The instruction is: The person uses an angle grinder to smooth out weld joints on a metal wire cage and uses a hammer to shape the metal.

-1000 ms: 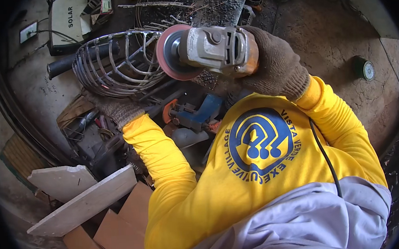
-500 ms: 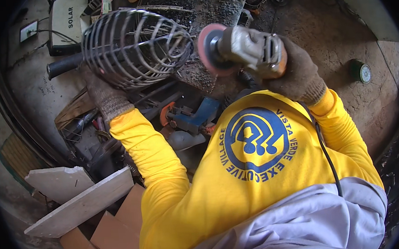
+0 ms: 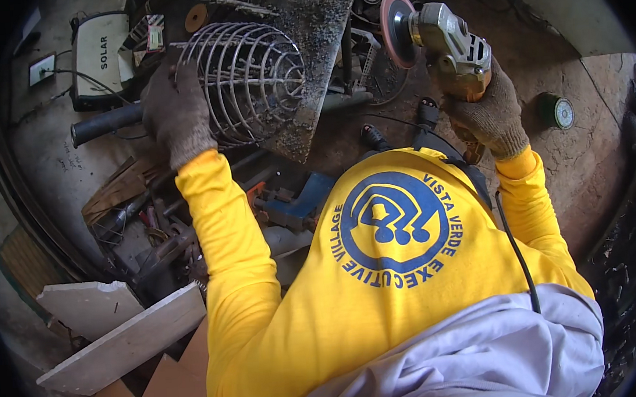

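Observation:
My left hand [image 3: 177, 111], in a brown knit glove, is closed around the open end of a round metal wire cage [image 3: 254, 74]. The cage lies on its side over a dark, gritty metal tabletop [image 3: 318, 99], its domed end to the right. A dark tube [image 3: 106, 124] sticks out to the left of that hand. My right hand [image 3: 495, 112], gloved alike, grips an angle grinder [image 3: 454, 41] by its body. The grinder is raised to the right of the table, apart from the cage. Its reddish disc [image 3: 395, 32] faces left.
A white box-like device [image 3: 101, 55] stands at the far left. A blue and orange tool [image 3: 300, 200] lies below the table. White boards [image 3: 128, 337] lean over cardboard [image 3: 177, 393] at lower left. A green can [image 3: 555, 111] stands on the floor at right. The black cord [image 3: 512, 236] crosses my shirt.
The grinder has moved right and away from the cage, its disc now looking sharper. The cage has turned and tilted, and my left hand shows higher beside it.

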Available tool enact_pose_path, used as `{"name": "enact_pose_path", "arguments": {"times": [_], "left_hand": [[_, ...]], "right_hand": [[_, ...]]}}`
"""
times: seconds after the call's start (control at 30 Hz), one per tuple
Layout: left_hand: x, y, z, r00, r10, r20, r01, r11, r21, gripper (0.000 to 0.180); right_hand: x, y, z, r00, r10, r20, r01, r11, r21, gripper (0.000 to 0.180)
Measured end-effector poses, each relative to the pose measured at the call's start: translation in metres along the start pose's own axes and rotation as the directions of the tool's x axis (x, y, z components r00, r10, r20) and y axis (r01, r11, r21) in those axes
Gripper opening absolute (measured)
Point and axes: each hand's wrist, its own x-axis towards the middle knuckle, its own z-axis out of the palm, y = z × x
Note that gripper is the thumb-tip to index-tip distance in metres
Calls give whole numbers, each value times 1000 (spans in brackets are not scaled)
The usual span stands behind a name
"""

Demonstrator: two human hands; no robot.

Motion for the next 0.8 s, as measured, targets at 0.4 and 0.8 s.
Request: {"name": "enact_pose_path", "arguments": {"times": [0.4,0.8], "left_hand": [[-156,137,16,549,652,522,106,565,-818,45],[-161,196,48,664,404,629,200,715,-670,61]], "right_hand": [[39,-48,1,999,-22,35,13,971,240,56],[75,-62,27,997,-47,-56,66,903,425,43]]}}
